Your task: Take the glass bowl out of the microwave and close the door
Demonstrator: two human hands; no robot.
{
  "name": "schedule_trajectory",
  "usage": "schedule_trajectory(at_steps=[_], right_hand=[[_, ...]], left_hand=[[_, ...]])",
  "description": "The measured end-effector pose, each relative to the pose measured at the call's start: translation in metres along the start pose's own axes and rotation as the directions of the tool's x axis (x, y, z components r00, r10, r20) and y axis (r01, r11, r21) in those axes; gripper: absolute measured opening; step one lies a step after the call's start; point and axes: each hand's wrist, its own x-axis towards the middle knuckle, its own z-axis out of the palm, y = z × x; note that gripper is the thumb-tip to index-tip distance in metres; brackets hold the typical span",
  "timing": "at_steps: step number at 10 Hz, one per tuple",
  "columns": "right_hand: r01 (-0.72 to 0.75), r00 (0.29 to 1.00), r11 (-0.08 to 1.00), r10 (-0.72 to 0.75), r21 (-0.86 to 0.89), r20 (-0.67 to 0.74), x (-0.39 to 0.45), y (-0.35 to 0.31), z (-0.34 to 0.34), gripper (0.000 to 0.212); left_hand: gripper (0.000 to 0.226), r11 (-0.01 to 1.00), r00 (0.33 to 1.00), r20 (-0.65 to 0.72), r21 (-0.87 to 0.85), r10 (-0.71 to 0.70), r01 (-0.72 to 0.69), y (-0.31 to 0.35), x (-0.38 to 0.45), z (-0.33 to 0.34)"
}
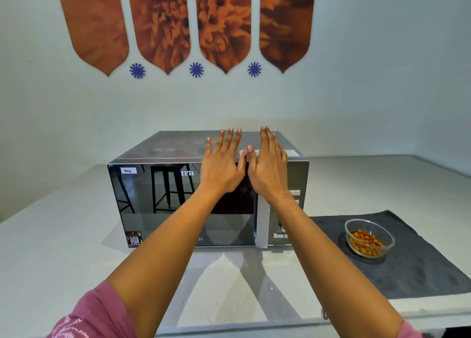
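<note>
A silver microwave [163,149] with a dark mirrored door [158,200] stands on the counter, its door shut flat against the body. My left hand [222,164] and my right hand [267,167] are held up side by side in front of its upper right part, fingers spread and straight, palms away from me, holding nothing. The glass bowl [369,237] with orange round snacks inside sits on a dark grey cloth [420,269] to the right of the microwave, apart from both hands.
The pale counter [63,235] runs to a front edge near me. The microwave's control panel [293,210] with knob and buttons lies right of the door handle. A white wall with orange panels stands behind.
</note>
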Motion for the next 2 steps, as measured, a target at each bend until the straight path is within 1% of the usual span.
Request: schedule_trajectory(at_steps=[1, 2], right_hand=[[-0.006, 1.000, 1.000, 0.006, 0.030, 0.001, 0.0009, -0.0008, -0.0005, 0.064], [0.040, 0.998, 0.997, -0.037, 0.065, -0.049, 0.0065, -0.0024, -0.0018, 0.068]], left_hand=[[0.062, 1.000, 0.999, -0.040, -0.024, 0.010, -0.011, 0.0010, 0.0006, -0.0024], [0.064, 0.999, 0.976, -0.215, -0.026, 0.021, -0.027, 0.0000, 0.0034, -0.0093]])
